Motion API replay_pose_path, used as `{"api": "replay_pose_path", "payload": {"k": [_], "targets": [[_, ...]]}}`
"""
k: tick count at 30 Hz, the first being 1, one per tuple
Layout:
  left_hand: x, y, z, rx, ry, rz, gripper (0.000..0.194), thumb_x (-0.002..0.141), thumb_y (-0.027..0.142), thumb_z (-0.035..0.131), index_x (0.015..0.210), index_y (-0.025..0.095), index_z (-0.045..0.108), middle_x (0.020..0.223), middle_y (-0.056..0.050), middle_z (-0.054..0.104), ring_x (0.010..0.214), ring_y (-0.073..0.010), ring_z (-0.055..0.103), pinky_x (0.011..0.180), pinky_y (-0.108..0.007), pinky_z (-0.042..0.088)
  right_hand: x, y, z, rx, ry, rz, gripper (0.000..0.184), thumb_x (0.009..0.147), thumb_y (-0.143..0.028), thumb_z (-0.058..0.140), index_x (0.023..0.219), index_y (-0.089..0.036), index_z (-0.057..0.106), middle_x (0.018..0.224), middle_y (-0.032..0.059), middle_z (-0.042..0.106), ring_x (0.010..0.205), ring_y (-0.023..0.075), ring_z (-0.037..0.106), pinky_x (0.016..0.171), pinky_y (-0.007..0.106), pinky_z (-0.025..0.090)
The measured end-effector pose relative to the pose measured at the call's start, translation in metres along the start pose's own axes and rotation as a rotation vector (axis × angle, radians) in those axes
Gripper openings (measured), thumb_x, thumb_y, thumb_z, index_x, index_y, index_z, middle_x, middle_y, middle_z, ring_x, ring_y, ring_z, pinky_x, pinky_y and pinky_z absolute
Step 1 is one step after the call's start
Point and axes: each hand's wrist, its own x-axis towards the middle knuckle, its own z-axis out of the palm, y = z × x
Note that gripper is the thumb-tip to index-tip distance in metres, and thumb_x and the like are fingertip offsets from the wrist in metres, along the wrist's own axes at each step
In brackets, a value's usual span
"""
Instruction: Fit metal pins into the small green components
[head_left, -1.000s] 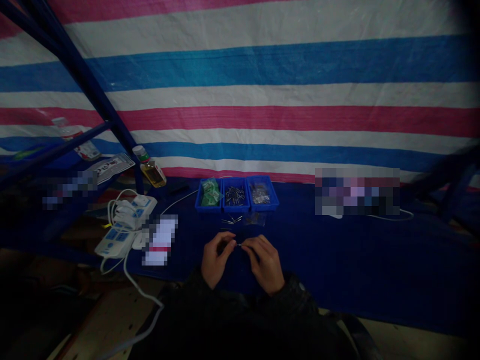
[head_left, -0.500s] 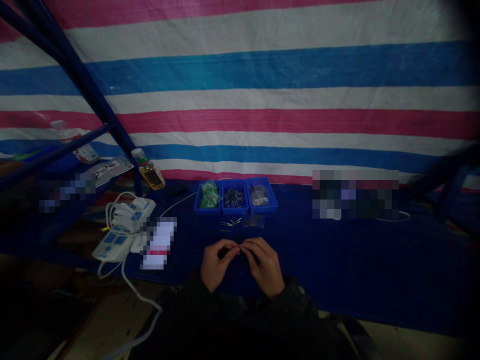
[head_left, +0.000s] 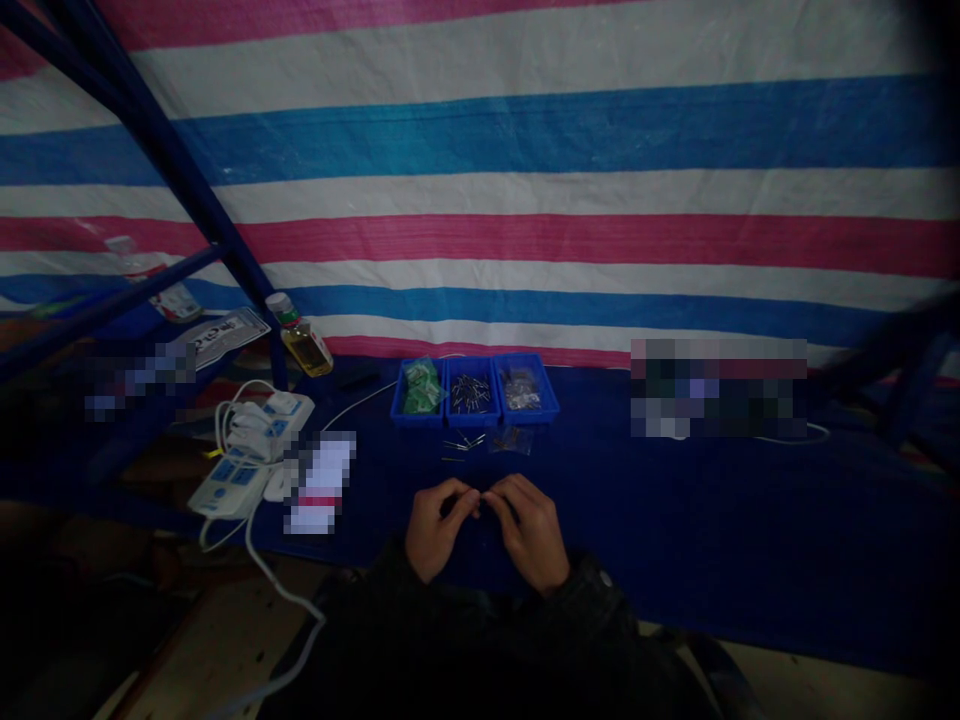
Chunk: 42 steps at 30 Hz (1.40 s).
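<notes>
Fingertip to fingertip, my left hand (head_left: 436,525) and my right hand (head_left: 531,530) meet low over the blue table (head_left: 690,530). Both are closed in a pinch; whatever lies between the fingertips is too small and dark to name. Just beyond them lie several thin metal pins (head_left: 466,441) and a small clear plastic bag (head_left: 513,440) with brownish contents. Behind these stand three blue bins in a row: a left bin (head_left: 405,418) with green packets (head_left: 422,388), a middle bin (head_left: 472,419) with dark-and-silver metal pins (head_left: 470,392), and a right bin (head_left: 534,415) with small bagged parts (head_left: 520,388).
Left of my hands are a blurred-out phone-like panel (head_left: 322,485) and a white power strip (head_left: 229,485) with plugs and cables. A bottle of yellow liquid (head_left: 304,345) stands by the blue metal frame (head_left: 202,215). A pixelated area (head_left: 716,390) lies at right, before the striped tarp (head_left: 480,240).
The whole view has shifted slightly, so everything sits a little further right. My hands keep nearly the same pinched pose, with the fingertips still close together.
</notes>
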Motion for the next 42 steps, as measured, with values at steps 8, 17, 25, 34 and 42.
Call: {"api": "replay_pose_path", "payload": {"k": [8, 17, 25, 34, 42], "targets": [[-0.0023, 0.0018, 0.0008, 0.011, 0.006, 0.006, 0.044, 0.102, 0.040, 0.049, 0.067, 0.018, 0.063, 0.065, 0.001, 0.060, 0.066, -0.0149, 0.057, 0.070, -0.027, 0.040, -0.0010, 0.0012, 0.0007, 0.102, 0.045, -0.013, 0.017, 0.101, -0.018, 0.053, 0.091, -0.022, 0.066, 0.090, 0.0048, 0.068, 0.085, 0.0195, 0.065, 0.079, 0.034, 0.052], [-0.0007, 0.0036, -0.0009, -0.012, 0.007, 0.003, 0.038, 0.101, 0.040, 0.052, 0.074, 0.017, 0.066, 0.073, -0.001, 0.066, 0.071, -0.0160, 0.060, 0.072, -0.027, 0.043, -0.0016, 0.0034, 0.0017, 0.123, 0.101, -0.020, 0.019, 0.100, -0.015, 0.050, 0.097, -0.023, 0.068, 0.097, 0.0065, 0.067, 0.090, 0.0196, 0.067, 0.081, 0.033, 0.055], [0.0007, 0.0018, -0.0013, -0.023, -0.031, 0.014, 0.028, 0.099, 0.037, 0.055, 0.084, 0.017, 0.068, 0.081, -0.003, 0.070, 0.080, -0.0186, 0.066, 0.079, -0.028, 0.048, -0.0005, 0.0015, 0.0018, 0.149, 0.073, 0.004, 0.019, 0.101, -0.018, 0.051, 0.095, -0.023, 0.068, 0.096, 0.0066, 0.068, 0.089, 0.0199, 0.067, 0.080, 0.033, 0.055], [0.0010, 0.0024, -0.0002, -0.025, -0.010, 0.027, 0.025, 0.097, 0.036, 0.058, 0.085, 0.017, 0.070, 0.083, -0.003, 0.073, 0.082, -0.0188, 0.067, 0.079, -0.028, 0.050, 0.0020, -0.0017, 0.0001, 0.151, 0.029, 0.026, 0.016, 0.100, -0.020, 0.053, 0.102, -0.023, 0.069, 0.098, 0.0063, 0.070, 0.090, 0.0203, 0.068, 0.084, 0.033, 0.055], [0.0010, 0.0012, -0.0008, -0.025, -0.003, 0.005, 0.024, 0.097, 0.036, 0.059, 0.086, 0.017, 0.070, 0.084, -0.004, 0.073, 0.081, -0.0186, 0.067, 0.078, -0.028, 0.049, 0.0017, -0.0011, 0.0006, 0.121, 0.054, 0.033, 0.016, 0.101, -0.018, 0.050, 0.095, -0.023, 0.064, 0.093, 0.0053, 0.069, 0.087, 0.0197, 0.067, 0.081, 0.032, 0.054]]}}
